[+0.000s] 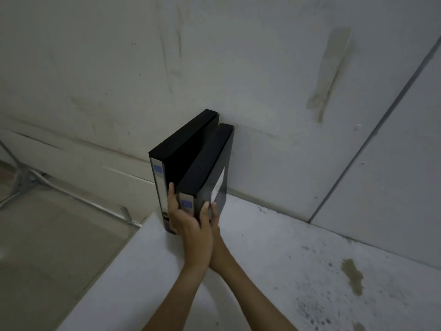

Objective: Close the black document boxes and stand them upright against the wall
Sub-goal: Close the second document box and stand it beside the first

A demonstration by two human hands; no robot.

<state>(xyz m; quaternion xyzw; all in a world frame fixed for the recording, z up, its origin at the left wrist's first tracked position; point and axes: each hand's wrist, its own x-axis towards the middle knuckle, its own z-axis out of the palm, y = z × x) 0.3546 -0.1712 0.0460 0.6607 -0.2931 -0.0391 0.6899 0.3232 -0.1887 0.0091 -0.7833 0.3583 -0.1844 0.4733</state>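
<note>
I have both hands clamped on the right-hand document box (pixel 205 168), my left hand (pixel 191 225) wrapped over its spine with the thumb in the gap beside the left-hand document box (pixel 181 149), and my right hand (pixel 214 225) pressed on its outer cover low down. Gripping from both sides, I judge, keeps it shut and lets me steer it square. Both boxes stand upright at the desk's (pixel 274 259) left edge, far ends at the wall (pixel 262 80), side by side and nearly touching. The one I hold tilts slightly and sits nearer to me. Each spine carries a grey strip with a small blue label; a pale sticker shows on the right cover. No writing is legible.
</note>
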